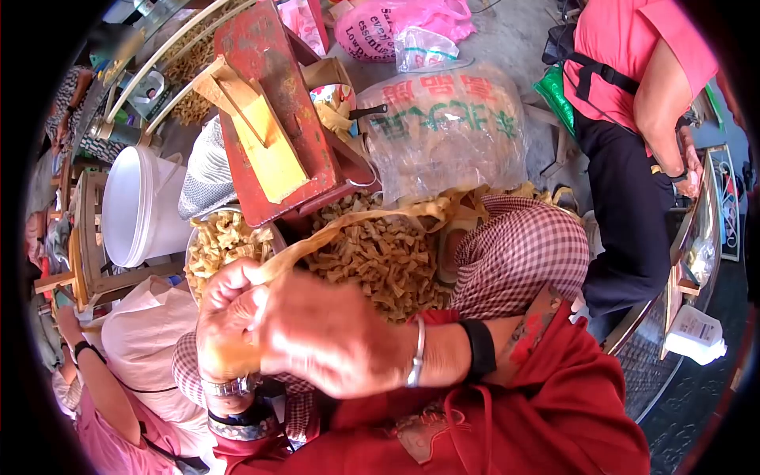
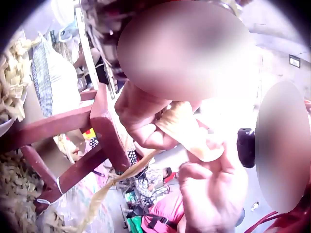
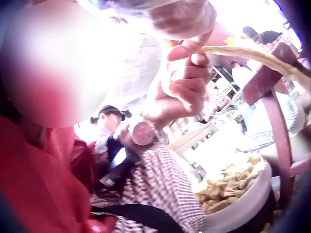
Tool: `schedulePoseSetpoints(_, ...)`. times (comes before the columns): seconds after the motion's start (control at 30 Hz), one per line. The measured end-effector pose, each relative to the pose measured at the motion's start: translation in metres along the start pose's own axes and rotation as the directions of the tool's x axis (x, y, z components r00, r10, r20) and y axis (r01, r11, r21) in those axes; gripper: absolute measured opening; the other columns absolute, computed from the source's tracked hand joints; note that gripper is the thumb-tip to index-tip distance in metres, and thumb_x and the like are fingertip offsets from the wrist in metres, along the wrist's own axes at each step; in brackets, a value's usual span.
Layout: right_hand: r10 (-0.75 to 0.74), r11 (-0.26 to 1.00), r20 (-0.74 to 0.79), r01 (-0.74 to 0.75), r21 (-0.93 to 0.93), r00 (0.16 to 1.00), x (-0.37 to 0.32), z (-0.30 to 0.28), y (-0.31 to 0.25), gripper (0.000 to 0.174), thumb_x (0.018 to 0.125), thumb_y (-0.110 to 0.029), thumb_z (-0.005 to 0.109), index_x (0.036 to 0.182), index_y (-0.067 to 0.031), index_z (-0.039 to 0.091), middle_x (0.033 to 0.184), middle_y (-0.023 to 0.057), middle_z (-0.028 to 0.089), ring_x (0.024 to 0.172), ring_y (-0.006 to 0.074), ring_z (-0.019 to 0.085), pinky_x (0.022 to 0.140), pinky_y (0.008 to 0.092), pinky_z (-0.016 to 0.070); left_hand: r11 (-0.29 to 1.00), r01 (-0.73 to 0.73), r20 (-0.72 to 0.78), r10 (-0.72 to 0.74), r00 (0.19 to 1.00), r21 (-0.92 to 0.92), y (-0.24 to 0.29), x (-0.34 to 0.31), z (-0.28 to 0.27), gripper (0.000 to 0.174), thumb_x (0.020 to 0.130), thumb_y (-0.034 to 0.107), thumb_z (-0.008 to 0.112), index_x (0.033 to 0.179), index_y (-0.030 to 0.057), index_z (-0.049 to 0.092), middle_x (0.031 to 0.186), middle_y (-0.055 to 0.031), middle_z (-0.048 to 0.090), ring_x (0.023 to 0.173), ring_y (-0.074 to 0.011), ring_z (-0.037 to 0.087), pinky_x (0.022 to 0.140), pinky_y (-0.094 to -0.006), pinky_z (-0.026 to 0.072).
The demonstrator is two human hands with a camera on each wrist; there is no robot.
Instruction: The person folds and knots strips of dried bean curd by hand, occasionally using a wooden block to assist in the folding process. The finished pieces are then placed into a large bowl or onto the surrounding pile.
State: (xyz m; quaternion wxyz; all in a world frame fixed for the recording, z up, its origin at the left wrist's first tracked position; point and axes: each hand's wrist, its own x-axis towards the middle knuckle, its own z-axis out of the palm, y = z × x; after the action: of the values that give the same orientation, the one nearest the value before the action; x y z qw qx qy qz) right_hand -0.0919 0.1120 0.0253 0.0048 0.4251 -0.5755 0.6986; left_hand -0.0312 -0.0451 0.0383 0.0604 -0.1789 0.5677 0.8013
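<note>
Yellowish strip (image 1: 328, 232) | left hand (image 1: 224, 321) and right hand (image 1: 328, 336) both pinch it | risk: tearing or slipping, should they pull unevenly

Strip (image 1: 313, 242): tan. Pieces (image 1: 380, 265): golden brown. Table (image 1: 257, 43): red. Wooden block (image 1: 275, 162): yellow. Bucket (image 1: 125, 210): white. Cloth (image 1: 529, 249): maroon-and-white check. Garment (image 1: 562, 396): deep red. Bag (image 1: 356, 36): pink, black lettering. Sack (image 1: 447, 150): red and green lettering.
</note>
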Motion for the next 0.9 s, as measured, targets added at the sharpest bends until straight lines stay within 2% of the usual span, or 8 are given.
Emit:
schedulePoseSetpoints(0.1,0.009,0.999,-0.131,-0.015,-0.043,0.991,0.007,0.001,0.031,0.013,0.089,-0.009,0.058,0.081,-0.0015,0.05,0.081,0.0071,0.056,0.074,0.0206,0.058,0.061,0.0322,0.0491,0.996,-0.011,0.079,0.003,0.997,0.093,0.003,-0.005,-0.002,0.013,0.091,0.012,0.06,0.096,0.0003,0.059,0.066,0.0061,0.052,0.048,0.0005,0.036,0.042,-0.0174,0.0252)
schedulePoseSetpoints(0.2,0.442,0.893,-0.053,-0.434,0.119,0.895,0.001,0.004,0.034,0.018,0.095,-0.015,0.051,0.084,-0.0011,0.05,0.069,0.0057,0.046,0.064,0.0158,0.051,0.056,0.0301,0.0415,0.916,-0.056,-0.014,0.067,0.998,0.397,0.002,-0.001,0.0,0.005,0.088,0.005,0.061,0.089,0.001,0.06,0.067,0.004,0.052,0.054,-0.0046,0.043,0.05,-0.0195,0.0317)
schedulePoseSetpoints(0.3,0.645,0.75,0.081,-0.65,0.124,0.76,0.007,-0.001,0.034,0.023,0.095,-0.019,0.049,0.085,0.0012,0.053,0.067,0.0047,0.05,0.065,0.0074,0.049,0.057,0.0284,0.0415,0.162,-0.392,0.244,0.556,0.794,0.906,0.007,0.004,0.008,0.005,0.082,0.003,0.064,0.086,0.0018,0.062,0.083,-0.0099,0.06,0.079,-0.0186,0.058,0.063,-0.0287,0.0456)
schedulePoseSetpoints(0.4,0.688,0.633,0.265,-0.737,0.237,0.676,0.004,-0.005,0.038,0.024,0.095,-0.018,0.048,0.085,0.0019,0.056,0.072,0.0037,0.056,0.07,0.0056,0.052,0.059,0.026,0.0437,0.103,-0.481,0.281,0.699,0.658,0.871,0.003,0.007,0.023,0.005,0.081,0.003,0.064,0.086,0.0018,0.063,0.089,-0.0124,0.061,0.085,-0.0217,0.06,0.066,-0.0311,0.0477)
schedulePoseSetpoints(0.57,0.631,0.655,0.254,-0.679,0.332,0.733,-0.01,0.0,0.044,0.034,0.093,-0.031,0.05,0.082,0.0008,0.055,0.063,0.0149,0.058,0.056,0.0225,0.062,0.05,0.0359,0.0464,0.338,-0.414,0.203,0.513,0.834,0.845,-0.009,0.002,-0.002,0.017,0.082,0.007,0.066,0.095,0.002,0.056,0.085,-0.0063,0.062,0.073,-0.0151,0.06,0.064,-0.0244,0.0469)
schedulePoseSetpoints(0.7,0.398,0.917,0.14,-0.393,-0.061,0.907,-0.006,-0.01,0.024,0.027,0.089,-0.024,0.061,0.099,-0.0042,0.047,0.072,0.0159,0.058,0.065,0.0351,0.061,0.052,0.0392,0.0465,0.929,-0.241,-0.058,0.267,0.962,0.279,-0.01,-0.004,-0.001,0.023,0.085,0.011,0.067,0.101,0.0026,0.053,0.079,0.0001,0.056,0.065,-0.0043,0.051,0.055,-0.0184,0.0413)
schedulePoseSetpoints(0.83,0.147,0.989,0.028,-0.146,-0.013,0.989,-0.013,0.0,0.024,0.018,0.088,-0.018,0.058,0.088,-0.0052,0.045,0.069,0.0132,0.052,0.06,0.0333,0.057,0.051,0.0417,0.0429,0.956,-0.205,0.054,0.221,0.974,-0.209,-0.008,-0.007,0.004,0.031,0.086,0.015,0.066,0.106,-0.0048,0.053,0.083,-0.0108,0.064,0.061,-0.0114,0.06,0.052,-0.0201,0.0474)
schedulePoseSetpoints(0.9,0.208,0.977,0.052,-0.206,-0.048,0.977,-0.013,-0.005,0.026,0.017,0.089,-0.018,0.057,0.087,-0.0051,0.046,0.067,0.0133,0.051,0.059,0.0335,0.057,0.05,0.0415,0.0427,0.972,-0.184,0.079,0.197,0.977,-0.149,-0.008,-0.007,0.004,0.035,0.085,0.016,0.067,0.109,-0.0059,0.054,0.086,-0.0131,0.065,0.062,-0.0127,0.062,0.053,-0.0208,0.0487)
